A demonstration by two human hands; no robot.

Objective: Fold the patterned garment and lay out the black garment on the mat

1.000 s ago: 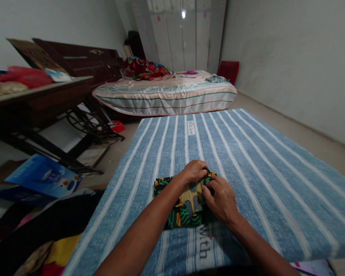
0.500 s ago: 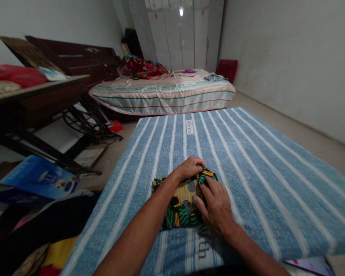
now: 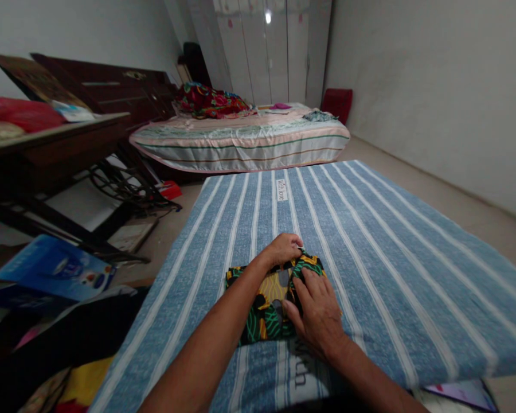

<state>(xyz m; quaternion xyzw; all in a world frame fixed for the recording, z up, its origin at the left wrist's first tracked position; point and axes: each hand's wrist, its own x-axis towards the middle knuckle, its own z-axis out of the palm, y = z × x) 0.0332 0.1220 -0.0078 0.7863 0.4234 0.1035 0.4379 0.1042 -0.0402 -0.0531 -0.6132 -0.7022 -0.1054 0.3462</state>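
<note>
A folded patterned cloth [image 3: 272,287] in black, green and yellow lies on the blue-and-white striped table cover [image 3: 382,252]. My left hand [image 3: 285,248] reaches across it, fingers closed on the far edge near its right corner. Flat on the right part of the cloth rests my right hand [image 3: 317,301], its fingers spread and thumb pointing left. My left forearm hides some of the cloth's left side, and my right hand covers part of the right side.
Beyond the table stands a bed [image 3: 241,137] with a red floral blanket [image 3: 210,102]. A sewing-machine table [image 3: 60,135] is at the left, a blue box [image 3: 55,267] below it. Dark and yellow fabrics [image 3: 88,381] lie at lower left. A red chair [image 3: 337,104] stands near the right wall.
My right hand has shifted slightly left on the cloth, its fingers now lying flatter. My left hand keeps its hold at the far edge. The view has turned a little.
</note>
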